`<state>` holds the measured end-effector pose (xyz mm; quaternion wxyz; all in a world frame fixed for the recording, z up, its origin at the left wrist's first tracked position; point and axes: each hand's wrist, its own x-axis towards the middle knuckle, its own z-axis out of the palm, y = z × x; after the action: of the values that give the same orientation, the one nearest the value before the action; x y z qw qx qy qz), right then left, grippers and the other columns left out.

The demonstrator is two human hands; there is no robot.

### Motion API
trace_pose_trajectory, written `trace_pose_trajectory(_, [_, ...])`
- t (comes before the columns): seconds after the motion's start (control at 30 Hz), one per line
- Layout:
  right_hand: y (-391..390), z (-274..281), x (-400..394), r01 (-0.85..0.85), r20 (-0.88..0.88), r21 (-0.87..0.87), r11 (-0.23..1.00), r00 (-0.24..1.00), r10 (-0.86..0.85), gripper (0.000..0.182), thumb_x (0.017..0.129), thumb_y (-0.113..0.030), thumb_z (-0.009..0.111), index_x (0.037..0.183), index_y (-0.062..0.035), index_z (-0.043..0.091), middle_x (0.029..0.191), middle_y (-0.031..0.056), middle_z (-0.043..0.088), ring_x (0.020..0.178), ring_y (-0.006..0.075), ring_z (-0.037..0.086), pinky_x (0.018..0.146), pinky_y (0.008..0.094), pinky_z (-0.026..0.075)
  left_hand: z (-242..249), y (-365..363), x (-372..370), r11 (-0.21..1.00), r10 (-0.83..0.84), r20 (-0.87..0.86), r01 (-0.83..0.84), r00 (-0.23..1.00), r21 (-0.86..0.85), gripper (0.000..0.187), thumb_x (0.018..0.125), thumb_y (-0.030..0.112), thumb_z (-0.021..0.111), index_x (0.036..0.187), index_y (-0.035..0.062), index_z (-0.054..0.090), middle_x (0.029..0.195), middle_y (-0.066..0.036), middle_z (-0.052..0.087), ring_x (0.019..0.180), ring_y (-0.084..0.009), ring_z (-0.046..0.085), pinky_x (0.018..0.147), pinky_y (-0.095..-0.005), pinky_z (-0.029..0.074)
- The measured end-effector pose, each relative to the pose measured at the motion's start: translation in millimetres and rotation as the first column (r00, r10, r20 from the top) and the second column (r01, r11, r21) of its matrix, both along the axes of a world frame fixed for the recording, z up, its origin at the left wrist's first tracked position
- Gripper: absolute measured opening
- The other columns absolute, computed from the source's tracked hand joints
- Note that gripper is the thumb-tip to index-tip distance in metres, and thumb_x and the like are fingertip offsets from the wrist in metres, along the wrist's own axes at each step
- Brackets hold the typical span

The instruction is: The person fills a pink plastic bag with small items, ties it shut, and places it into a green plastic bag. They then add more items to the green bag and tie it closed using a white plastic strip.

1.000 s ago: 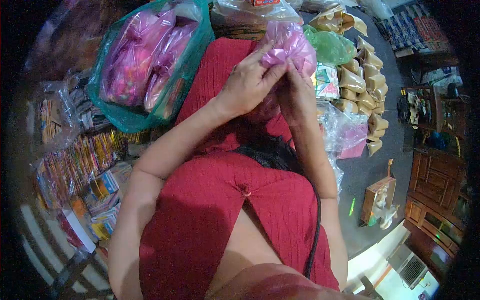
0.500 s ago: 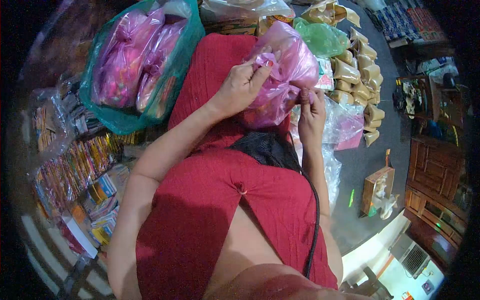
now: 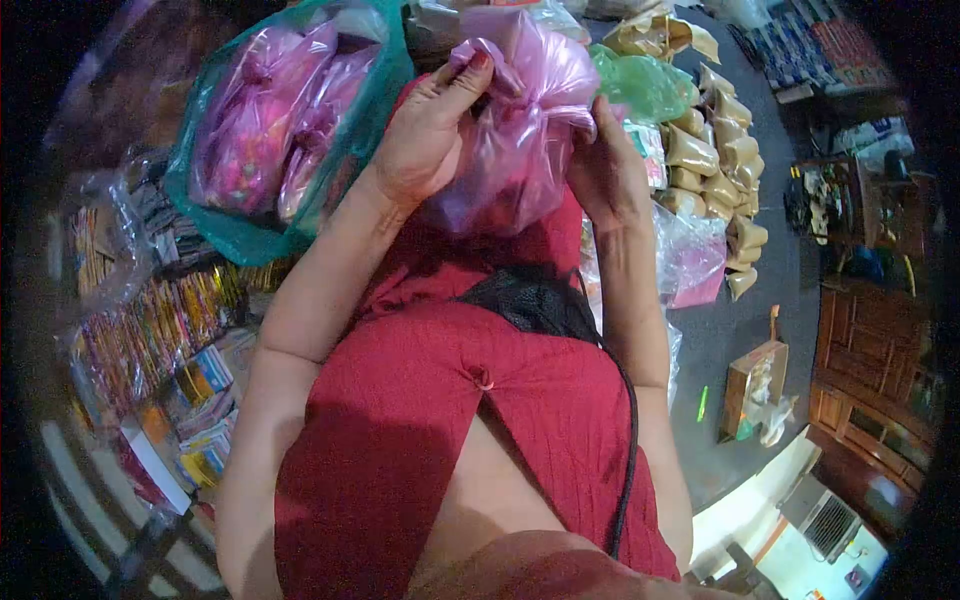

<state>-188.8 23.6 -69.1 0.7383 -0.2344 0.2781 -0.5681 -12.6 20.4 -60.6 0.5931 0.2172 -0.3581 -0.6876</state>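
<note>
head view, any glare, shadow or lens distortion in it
In the head view, glare streaks the shiny translucent pink plastic bag; in the head view, a broad shadow darkens the ribbed red garment; wide-angle distortion tilts the dark brown wooden cabinet in the head view, with blackened corners.

Centre: a translucent pink plastic bag (image 3: 515,165), between the left hand (image 3: 425,135) and the right hand (image 3: 612,175). Left: an open teal-green plastic bag (image 3: 190,185), two filled pink plastic bags (image 3: 245,130) side by side inside; nearer the body, a row of shiny multicoloured packets (image 3: 160,320). Right: a crumpled light-green plastic bag (image 3: 650,85), beside tan pillow-shaped packets (image 3: 735,150). Nearer the body, an open brown cardboard box (image 3: 740,385) on the dark grey surface (image 3: 690,460), just right of a slim bright-green object (image 3: 702,403).
</note>
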Motion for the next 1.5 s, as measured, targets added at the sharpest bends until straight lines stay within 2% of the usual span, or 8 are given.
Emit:
trace_pose_trajectory(0.37, [-46, -82, -24, -0.122, 0.165, 0.124, 0.985, 0.981, 0.101, 0.016, 0.089, -0.019, 0.056, 0.09, -0.0036, 0.059, 0.081, 0.005, 0.062, 0.068, 0.0158, 0.055, 0.066, 0.0292, 0.045, -29, -2, 35, 0.987, 0.02, 0.015, -0.022, 1.0, 0.161, 0.026, 0.097, 0.026, 0.043, 0.09, 0.0061, 0.058, 0.09, -0.004, 0.06, 0.087, -0.014, 0.054, 0.086, -0.0277, 0.04])
trace_pose_trajectory(0.57, [-28, -47, -19, 0.017, -0.228, 0.113, 0.993, 0.974, 0.009, 0.015, 0.089, -0.023, 0.058, 0.088, -0.0078, 0.062, 0.071, -0.0024, 0.055, 0.065, 0.0097, 0.053, 0.063, 0.0248, 0.044, -20, -1, 35, 0.996, 0.069, 0.349, -0.085, 0.935, 0.032, 0.029, 0.097, 0.028, 0.044, 0.092, 0.0048, 0.06, 0.088, -0.001, 0.061, 0.084, -0.0099, 0.054, 0.08, -0.0249, 0.042])
trace_pose_trajectory(0.63, [-23, -26, -21, -0.05, -0.456, 0.001, 0.999, 0.889, 0.045, 0.016, 0.088, -0.021, 0.06, 0.088, -0.005, 0.063, 0.085, 0.0031, 0.058, 0.068, 0.0124, 0.054, 0.066, 0.0261, 0.045, -15, -3, 33, 0.995, 0.091, 0.506, -0.059, 0.858, -0.079, 0.027, 0.096, 0.028, 0.046, 0.097, 0.0053, 0.061, 0.089, -0.001, 0.061, 0.083, -0.0093, 0.055, 0.077, -0.0241, 0.044])
trace_pose_trajectory(0.7, [-20, 0, -16, -0.411, -0.763, -0.638, 0.651, 0.453, -0.461, 0.015, 0.085, -0.014, 0.06, 0.087, 0.0006, 0.061, 0.104, 0.0105, 0.056, 0.067, 0.0174, 0.053, 0.066, 0.0273, 0.046, -14, -4, 18, 0.978, 0.194, 0.596, -0.111, 0.779, -0.174, 0.031, 0.094, 0.03, 0.049, 0.099, 0.0017, 0.061, 0.086, -0.006, 0.065, 0.075, -0.0158, 0.062, 0.071, -0.0298, 0.048])
trace_pose_trajectory(0.93, [12, 42, 9, -0.751, -0.784, -0.511, 0.418, 0.208, -0.585, 0.022, 0.08, -0.006, 0.055, 0.102, -0.0015, 0.055, 0.116, 0.0146, 0.053, 0.097, 0.0345, 0.057, 0.079, 0.039, 0.049, -4, 2, 12, 0.854, 0.388, 0.88, 0.254, 0.272, -0.455, 0.027, 0.081, 0.016, 0.057, 0.1, -0.0038, 0.054, 0.097, -0.024, 0.06, 0.092, -0.0402, 0.058, 0.079, -0.0431, 0.047])
trace_pose_trajectory(1.03, [9, 42, 4, -0.726, -0.753, -0.522, 0.448, 0.145, -0.642, 0.018, 0.08, -0.006, 0.055, 0.098, -0.003, 0.054, 0.11, 0.0141, 0.055, 0.09, 0.0346, 0.058, 0.072, 0.039, 0.049, 3, 8, 6, 0.951, 0.206, 0.819, 0.087, 0.536, -0.297, 0.03, 0.077, 0.013, 0.06, 0.1, -0.0036, 0.052, 0.095, -0.023, 0.061, 0.093, -0.038, 0.059, 0.08, -0.0423, 0.047])
trace_pose_trajectory(1.27, [5, 38, 6, -0.669, -0.724, -0.507, 0.544, -0.012, -0.689, 0.014, 0.081, -0.011, 0.057, 0.093, -0.0058, 0.053, 0.083, 0.0139, 0.058, 0.073, 0.0349, 0.057, 0.059, 0.0424, 0.045, 1, 14, 2, 0.91, 0.228, 0.841, 0.201, 0.491, -0.364, 0.033, 0.077, 0.008, 0.062, 0.109, 0.001, 0.056, 0.094, -0.012, 0.064, 0.087, -0.0146, 0.06, 0.08, -0.0294, 0.047])
trace_pose_trajectory(1.5, [21, 18, 3, -0.371, -0.812, -0.582, 0.723, 0.314, -0.492, 0.027, 0.078, -0.013, 0.068, 0.099, -0.0008, 0.056, 0.078, 0.0157, 0.06, 0.069, 0.0287, 0.061, 0.062, 0.0358, 0.048, -20, -3, -2, 0.95, 0.243, 0.729, -0.007, 0.64, -0.311, 0.015, 0.084, 0.008, 0.06, 0.098, 0.0016, 0.063, 0.091, -0.003, 0.065, 0.09, -0.0097, 0.057, 0.083, -0.0253, 0.044])
